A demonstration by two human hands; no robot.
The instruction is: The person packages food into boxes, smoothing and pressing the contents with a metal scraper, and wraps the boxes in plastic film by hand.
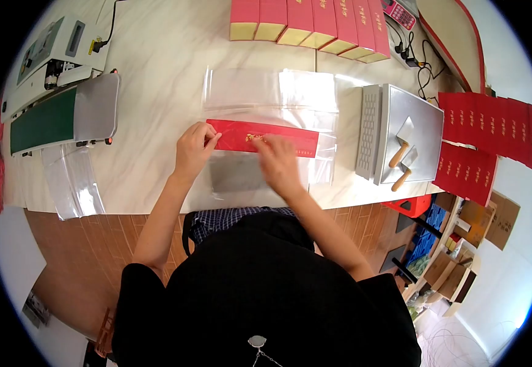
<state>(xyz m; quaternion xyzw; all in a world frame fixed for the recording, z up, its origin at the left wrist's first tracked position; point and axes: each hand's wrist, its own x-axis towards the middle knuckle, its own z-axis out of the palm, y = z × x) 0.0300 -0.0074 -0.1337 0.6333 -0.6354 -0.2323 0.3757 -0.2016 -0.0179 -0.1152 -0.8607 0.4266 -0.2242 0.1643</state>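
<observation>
A long red piece with gold lettering point(290, 144), perhaps a box or a flat wrapper, lies crosswise before me on the marbled table. My left hand point(194, 148) pinches its left end between thumb and fingers. Over its middle is my right hand point(281, 164), smeared by motion; whether its fingers grip anything is unclear. Behind and under the red piece spread clear plastic bags point(247, 88). A greyish see-through sheet point(234, 174) lies on the near side, between my wrists.
Several red boxes point(313, 27) stand in a row at the back. On the right, two wooden-handled scrapers point(402, 153) rest on a metal-topped device point(418, 104), with red boxes point(486, 125) beyond. A machine with a green belt point(46, 122) stands left, near a plastic bag point(76, 183).
</observation>
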